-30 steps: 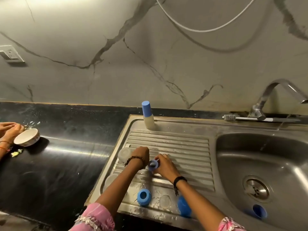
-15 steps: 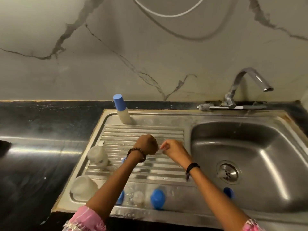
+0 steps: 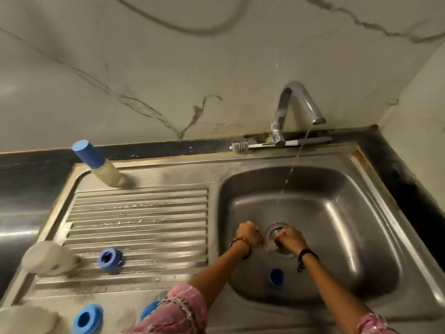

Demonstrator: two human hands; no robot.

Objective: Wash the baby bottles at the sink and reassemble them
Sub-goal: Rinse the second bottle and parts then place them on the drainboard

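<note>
The steel sink takes most of the view, its ribbed drainboard to the left and the black table behind. From the tap a thin stream falls into the basin's far side, well apart from the hands. On the drainboard stand a capped bottle, two pale bottle bodies and blue collar rings; another blue ring lies in the basin. Over the drain, the left hand and right hand are both curled, close together, seemingly pinching a small clear part between them, though blur leaves the part unidentifiable. This looks like the rinsing step; next the part likely needs carrying up under the stream, held firmly so it does not slip toward the drain
</note>
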